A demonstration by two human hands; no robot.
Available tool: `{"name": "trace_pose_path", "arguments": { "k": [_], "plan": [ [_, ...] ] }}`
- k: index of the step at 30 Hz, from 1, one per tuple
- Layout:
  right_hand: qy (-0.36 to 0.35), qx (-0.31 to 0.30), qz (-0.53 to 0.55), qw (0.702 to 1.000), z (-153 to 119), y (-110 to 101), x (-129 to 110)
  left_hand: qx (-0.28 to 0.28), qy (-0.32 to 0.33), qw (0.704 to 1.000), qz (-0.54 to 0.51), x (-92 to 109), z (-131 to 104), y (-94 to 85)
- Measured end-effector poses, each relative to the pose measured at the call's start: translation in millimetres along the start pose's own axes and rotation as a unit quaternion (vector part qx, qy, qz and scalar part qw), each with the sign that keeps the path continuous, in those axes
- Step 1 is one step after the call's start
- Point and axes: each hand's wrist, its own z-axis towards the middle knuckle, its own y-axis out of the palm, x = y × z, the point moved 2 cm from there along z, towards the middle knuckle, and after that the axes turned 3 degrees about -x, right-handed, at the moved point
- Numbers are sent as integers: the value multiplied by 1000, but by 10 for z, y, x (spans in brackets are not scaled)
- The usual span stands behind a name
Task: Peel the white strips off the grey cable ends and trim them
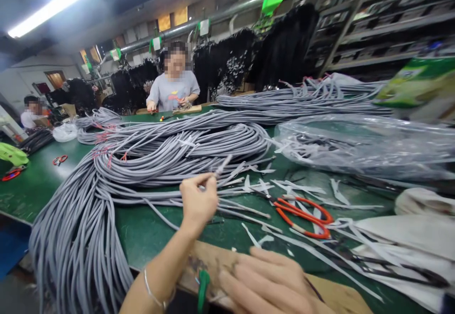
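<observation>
Over the green table, my left hand (pixel 199 200) is closed with its fingertips pinching the end of a grey cable (pixel 223 165). A silver bangle circles that wrist. Lower down, my right hand (pixel 266 283) lies blurred over a brown board (pixel 334 295), fingers stretched out; nothing can be seen held in it. A green-handled tool (pixel 203 289) stands just left of its fingers. Large bundles of grey cable (pixel 142 157) spread behind and left of my left hand, some hanging off the front edge. Orange-handled scissors (pixel 304 215) lie right of my left hand.
White strips are scattered around the scissors. A clear plastic bag (pixel 355 148) and white cloth (pixel 408 233) lie on the right. Dark-handled pliers (pixel 401 269) rest on the cloth. Red-handled scissors (pixel 59 160) are at the left. Across the table (pixel 145 228) sits a person (pixel 172 89); another is far left.
</observation>
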Motion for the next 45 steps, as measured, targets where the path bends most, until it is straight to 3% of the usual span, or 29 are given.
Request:
{"name": "trace_pose_path", "arguments": {
  "k": [1,4,8,18,26,30,34,39,42,45],
  "plan": [
    [16,-17,6,1000,3,13,7,-8,-25,999,-33,-4,40,-19],
    [189,-5,-67,980,-16,-14,206,-99,-90,974,-185,17,44,-22],
    [261,-32,-85,961,-60,-38,418,-169,-133,935,-282,84,-63,11],
    [324,-37,-33,945,-74,-17,446,-187,-127,942,-248,114,-105,52],
    [435,-46,134,889,-148,-1,533,-165,-104,961,-194,124,-144,55],
    [428,-32,143,892,-162,1,543,-150,-67,973,-164,95,-178,73],
    [384,-24,115,916,-146,-7,504,-134,7,986,-96,51,-216,100],
    [254,-2,-105,961,-97,-47,396,-120,53,991,-18,35,-237,124],
    [179,10,-201,963,-91,-51,352,-120,64,991,4,51,-247,122],
    [172,6,-211,962,-85,-51,351,-96,112,988,43,85,-270,99]
  ]
}}
